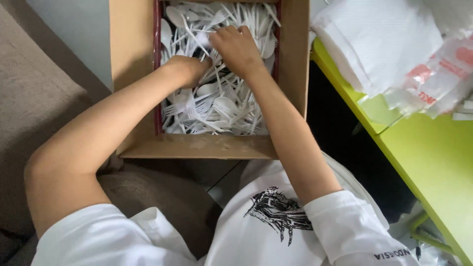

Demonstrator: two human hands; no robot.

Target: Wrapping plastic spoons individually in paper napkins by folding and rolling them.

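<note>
**Both hands deep in a box of white plastic cutlery**

Much is hidden. The left hand (189, 69) is sunk into the cutlery (217, 101) up to the knuckles; fingers buried, so cannot tell how far it is closed or whether it grips anything. The right hand (236, 47) lies on top of the pile, back up, fingers curled down and loosely closed; fingertips pinch near something small and white, but cannot tell if it is one piece or several, or if it is truly held. The far end of the box (133, 59) is cut off by the top edge, so its full depth is unseen. Pieces tangle and overlap; the count is impossible, and many shapes are hard to tell.

The cutlery is all white, glossy, thin plastic: spoons with oval bowls, forks with short tines, long narrow handles pointing every way. It fills the box from side to side, heaped loosely. The box is brown cardboard with flaps folded out flat and a dark red inner lining along the walls. It sits in front of the person, just past the knees, on the floor beside a brown cushion (34, 108).

To the right, a lime-green table (433, 157), its far side cut off. On it lies a stack of white napkins (379, 44) with clear plastic wrappers (438, 83) printed in red, partly out of frame.
</note>
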